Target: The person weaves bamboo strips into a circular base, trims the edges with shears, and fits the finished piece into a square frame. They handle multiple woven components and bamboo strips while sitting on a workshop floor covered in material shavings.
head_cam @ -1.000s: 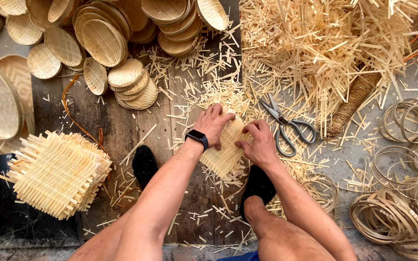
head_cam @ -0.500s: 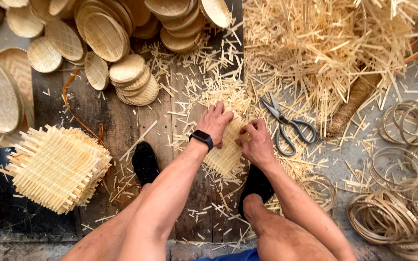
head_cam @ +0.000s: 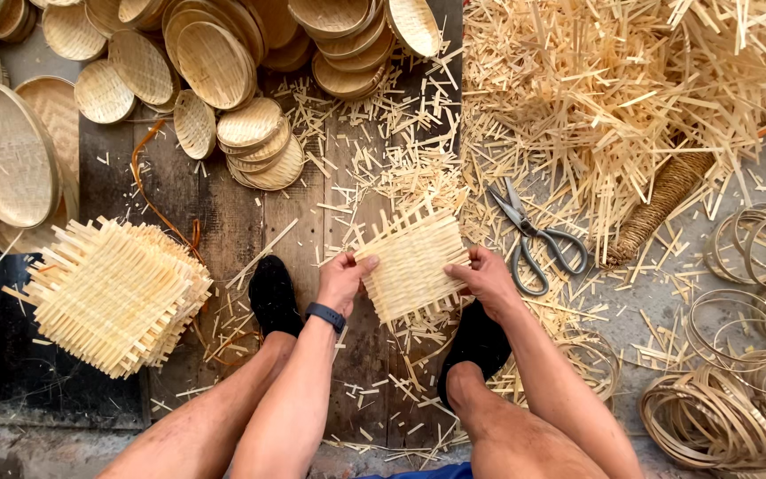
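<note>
A small square mat of woven bamboo strips is held up between both hands above the wooden boards. My left hand, with a dark band on its wrist, grips the mat's left edge. My right hand grips its right edge. Loose strip ends stick out along the mat's sides. Metal scissors lie on the floor just right of my right hand. My two feet in black socks rest on the boards below the mat.
A stack of similar woven mats sits at the left. Round woven baskets are piled at the top left. A heap of cut bamboo strips fills the top right. Bamboo rings lie at the right.
Both hands pressed the mat down on the boards before. Now they have lifted it and hold it by its two side edges, turned more open to view.
</note>
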